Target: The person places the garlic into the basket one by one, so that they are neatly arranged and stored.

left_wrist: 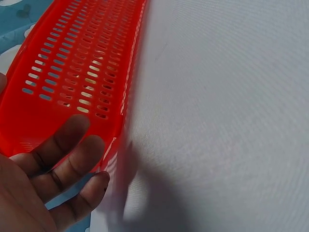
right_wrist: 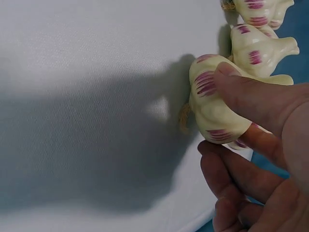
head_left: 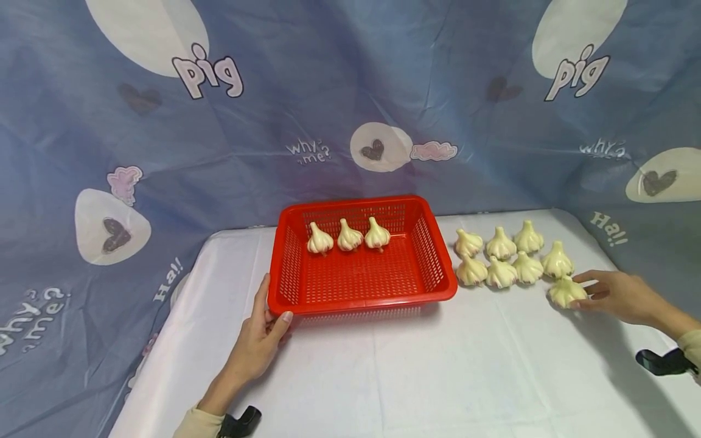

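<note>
Right hand [head_left: 619,296] pinches a glossy, lobed, tapering, purple-streaked garlic bulb [head_left: 566,294]; left hand [head_left: 254,348] grips the rectangular, slotted red basket [head_left: 364,303]

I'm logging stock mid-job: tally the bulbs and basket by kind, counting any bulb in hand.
Garlic bulbs: 11 (3 in the red basket, 7 on the table, 1 in the right hand)
Red basket: 1
Total: 12

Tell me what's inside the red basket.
Three garlic bulbs sit in a row toward the far side of the basket; the floor in front is bare. They cover the patch beneath them, so that can't be seen.
</note>
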Available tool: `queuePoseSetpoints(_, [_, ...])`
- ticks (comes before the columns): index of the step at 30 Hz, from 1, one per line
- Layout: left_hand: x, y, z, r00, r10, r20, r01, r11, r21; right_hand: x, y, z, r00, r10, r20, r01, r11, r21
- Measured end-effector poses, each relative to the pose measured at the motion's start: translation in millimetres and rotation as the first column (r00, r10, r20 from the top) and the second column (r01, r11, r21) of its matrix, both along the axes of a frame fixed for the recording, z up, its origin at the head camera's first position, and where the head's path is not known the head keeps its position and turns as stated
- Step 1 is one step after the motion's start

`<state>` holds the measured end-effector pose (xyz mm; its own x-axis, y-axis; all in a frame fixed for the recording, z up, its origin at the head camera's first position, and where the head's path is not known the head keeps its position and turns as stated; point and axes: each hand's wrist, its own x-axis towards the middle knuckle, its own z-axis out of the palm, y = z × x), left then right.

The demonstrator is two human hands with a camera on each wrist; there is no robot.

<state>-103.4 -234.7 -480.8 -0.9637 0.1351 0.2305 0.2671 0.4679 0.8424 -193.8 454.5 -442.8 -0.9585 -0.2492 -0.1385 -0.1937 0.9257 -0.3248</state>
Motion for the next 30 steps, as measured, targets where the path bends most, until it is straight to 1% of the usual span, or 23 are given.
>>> queuePoseSetpoints(3, [0.9, 0.0, -1.0, 1.0, -0.003, 0.008, 0.003, 1.0, 0.009, -0.5, 2, -1.5, 0.999, 0.007, 0.046, -0.006, 1.0, -0.01])
queuePoseSetpoints(6, [0.6, -0.2, -2.3, 1.0, 0.005, 0.007, -0.005, 1.0, 0.008, -1.6, 2, -2.1, 0.998, 0.004, 0.066, -0.003, 1.0, -0.014])
queuePoseSetpoints(10, [0.0, -1.0, -3.7, 1.0, 0.012, 0.007, -0.012, 1.0, -0.002, -3.2, 1, -2.7, 0.998, -0.01, 0.065, 0.01, 1.0, -0.002])
queuePoseSetpoints(13, [0.1, -1.0, -3.8, 1.0, 0.017, 0.022, -0.017, 1.0, -0.005, -3.4, 0, -2.2, 0.998, -0.016, 0.068, 0.016, 1.0, 0.004])
queuePoseSetpoints(16, [0.3, -0.9, -3.5, 0.999, 0.025, 0.031, -0.024, 1.0, -0.013, -4.0, 0, 0.1, 0.997, -0.009, 0.071, 0.01, 1.0, -0.01])
queuePoseSetpoints(20, [-0.1, -0.7, -3.6, 0.999, 0.03, 0.024, -0.029, 0.999, -0.025, -7.2, -2, 7.1, 0.998, 0.0, 0.056, 0.002, 1.0, -0.026])
queuePoseSetpoints(25, [-0.7, -0.8, -4.3, 0.999, 0.03, 0.013, -0.03, 0.999, -0.018, -13.7, -6, 21.1, 0.999, 0.019, 0.047, -0.017, 0.999, -0.04])
queuePoseSetpoints(30, [-1.1, -1.0, -4.6, 1.0, 0.022, 0.01, -0.022, 1.0, -0.007, -18.3, -11, 34.9, 0.995, 0.039, 0.096, -0.035, 0.998, -0.044])
